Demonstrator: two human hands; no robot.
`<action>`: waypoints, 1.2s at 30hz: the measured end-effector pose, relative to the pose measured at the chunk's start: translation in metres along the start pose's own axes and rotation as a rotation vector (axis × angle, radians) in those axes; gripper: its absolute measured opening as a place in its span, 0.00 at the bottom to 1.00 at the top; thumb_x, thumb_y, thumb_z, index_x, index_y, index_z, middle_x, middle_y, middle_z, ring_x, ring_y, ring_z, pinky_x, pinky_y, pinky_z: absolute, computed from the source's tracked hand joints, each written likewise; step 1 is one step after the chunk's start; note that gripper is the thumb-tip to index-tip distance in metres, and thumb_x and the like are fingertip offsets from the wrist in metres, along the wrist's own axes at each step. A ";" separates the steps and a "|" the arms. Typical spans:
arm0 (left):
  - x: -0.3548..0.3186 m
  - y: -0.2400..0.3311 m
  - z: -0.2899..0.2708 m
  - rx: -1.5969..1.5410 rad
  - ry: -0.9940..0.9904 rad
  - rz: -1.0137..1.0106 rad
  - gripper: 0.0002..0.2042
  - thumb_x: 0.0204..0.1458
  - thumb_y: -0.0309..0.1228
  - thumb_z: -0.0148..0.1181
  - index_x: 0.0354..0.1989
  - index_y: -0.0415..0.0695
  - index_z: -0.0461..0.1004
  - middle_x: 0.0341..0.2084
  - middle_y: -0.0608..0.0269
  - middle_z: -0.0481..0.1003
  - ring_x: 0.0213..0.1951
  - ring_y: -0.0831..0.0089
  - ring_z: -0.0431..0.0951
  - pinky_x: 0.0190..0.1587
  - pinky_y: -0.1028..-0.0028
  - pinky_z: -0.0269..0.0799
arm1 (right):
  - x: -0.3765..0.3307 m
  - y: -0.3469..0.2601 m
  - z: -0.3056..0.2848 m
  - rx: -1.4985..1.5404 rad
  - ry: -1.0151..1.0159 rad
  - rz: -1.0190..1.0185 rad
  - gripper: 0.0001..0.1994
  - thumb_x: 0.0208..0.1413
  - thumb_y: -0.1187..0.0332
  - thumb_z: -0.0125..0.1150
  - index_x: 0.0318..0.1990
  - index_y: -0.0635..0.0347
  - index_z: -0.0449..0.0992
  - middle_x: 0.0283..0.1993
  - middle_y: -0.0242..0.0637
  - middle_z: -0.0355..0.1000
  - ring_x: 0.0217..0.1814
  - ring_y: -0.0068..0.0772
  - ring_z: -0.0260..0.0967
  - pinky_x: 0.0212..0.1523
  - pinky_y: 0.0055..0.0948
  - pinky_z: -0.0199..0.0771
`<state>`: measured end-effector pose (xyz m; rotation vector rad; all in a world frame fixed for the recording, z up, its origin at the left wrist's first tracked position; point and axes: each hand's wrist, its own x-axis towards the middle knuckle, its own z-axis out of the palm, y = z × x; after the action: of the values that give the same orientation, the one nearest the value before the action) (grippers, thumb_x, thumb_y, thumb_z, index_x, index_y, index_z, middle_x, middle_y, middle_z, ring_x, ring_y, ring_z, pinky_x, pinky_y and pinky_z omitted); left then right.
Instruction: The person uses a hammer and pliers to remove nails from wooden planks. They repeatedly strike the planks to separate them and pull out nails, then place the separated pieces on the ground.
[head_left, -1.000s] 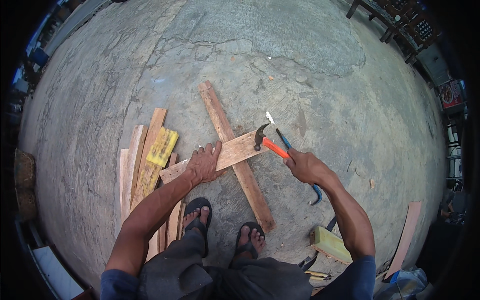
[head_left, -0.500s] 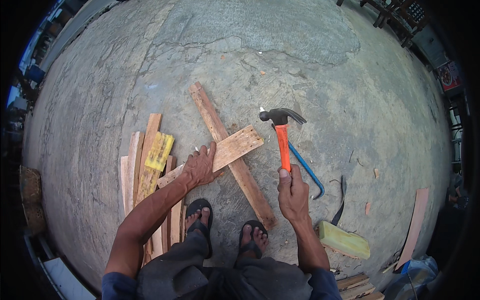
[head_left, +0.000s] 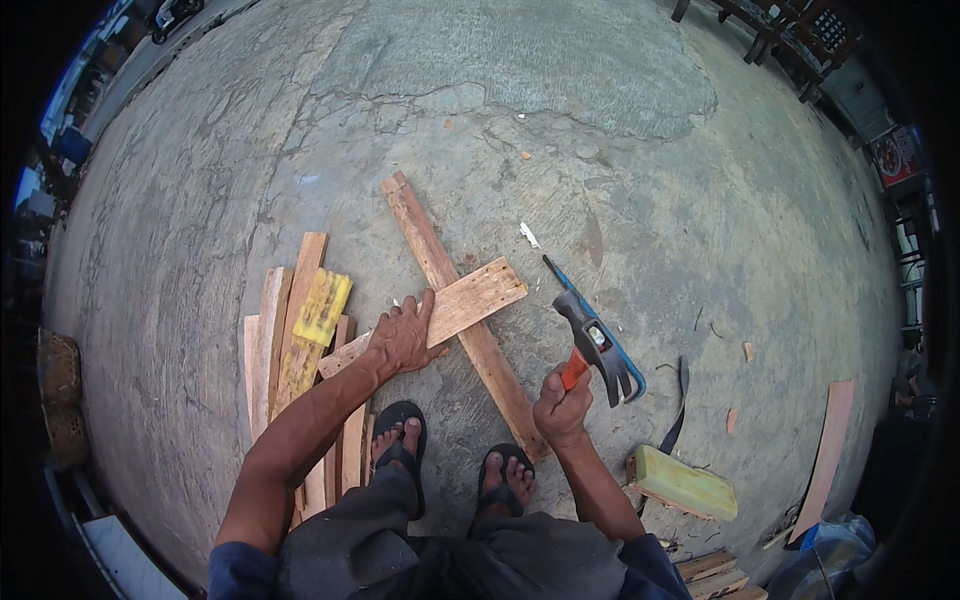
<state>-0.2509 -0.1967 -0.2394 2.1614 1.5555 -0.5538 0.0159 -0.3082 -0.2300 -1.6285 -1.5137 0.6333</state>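
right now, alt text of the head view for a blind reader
A person's right hand holds a claw hammer while the left hand rests on a wooden board laid across another board. A blue bar lies on the concrete floor and more boards lie at left.

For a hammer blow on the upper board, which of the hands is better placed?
Likely the right hand: it grips the hammer, to the right of the upper board. The left hand lies across that board, seemingly steadying it over the lower plank.
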 end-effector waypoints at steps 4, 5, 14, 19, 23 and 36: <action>0.009 -0.005 -0.011 -0.009 0.036 0.039 0.54 0.52 0.58 0.68 0.75 0.35 0.44 0.52 0.35 0.69 0.52 0.37 0.77 0.52 0.48 0.77 | 0.016 0.011 0.001 -0.205 -0.256 0.301 0.15 0.74 0.59 0.48 0.42 0.64 0.68 0.22 0.56 0.73 0.28 0.69 0.75 0.27 0.50 0.71; 0.010 -0.011 -0.009 -0.005 0.038 0.011 0.54 0.52 0.59 0.68 0.75 0.35 0.44 0.53 0.35 0.68 0.52 0.36 0.77 0.53 0.48 0.77 | 0.038 -0.010 -0.007 -0.123 -0.233 0.289 0.15 0.74 0.59 0.48 0.42 0.64 0.68 0.22 0.55 0.73 0.27 0.69 0.75 0.26 0.49 0.70; 0.002 0.000 0.005 0.019 -0.010 0.040 0.54 0.53 0.59 0.67 0.75 0.34 0.43 0.54 0.34 0.68 0.53 0.36 0.77 0.53 0.48 0.77 | 0.049 0.023 0.023 -0.337 -0.268 0.050 0.14 0.75 0.60 0.46 0.41 0.63 0.66 0.18 0.51 0.69 0.20 0.60 0.73 0.22 0.45 0.69; 0.004 -0.019 0.002 -0.042 0.027 -0.006 0.54 0.53 0.58 0.67 0.75 0.34 0.43 0.54 0.34 0.68 0.52 0.36 0.77 0.54 0.49 0.76 | 0.090 -0.067 -0.005 0.064 0.003 0.097 0.14 0.74 0.62 0.49 0.39 0.64 0.65 0.19 0.51 0.68 0.20 0.59 0.73 0.21 0.48 0.65; 0.004 0.001 -0.008 -0.022 -0.004 0.032 0.53 0.53 0.58 0.67 0.75 0.34 0.44 0.53 0.34 0.69 0.52 0.36 0.77 0.54 0.49 0.76 | 0.044 0.031 0.027 -0.136 0.137 -0.265 0.11 0.71 0.65 0.54 0.38 0.64 0.67 0.19 0.53 0.69 0.20 0.62 0.73 0.20 0.51 0.68; 0.007 -0.010 -0.003 -0.006 0.001 0.005 0.55 0.51 0.60 0.68 0.75 0.35 0.45 0.56 0.33 0.67 0.51 0.37 0.78 0.54 0.49 0.77 | 0.064 -0.005 0.026 -0.136 -0.248 0.210 0.14 0.72 0.58 0.50 0.40 0.62 0.68 0.25 0.58 0.75 0.28 0.67 0.76 0.25 0.56 0.73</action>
<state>-0.2584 -0.1868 -0.2414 2.1606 1.5500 -0.5462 0.0019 -0.2408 -0.2296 -1.8859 -1.6018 0.8915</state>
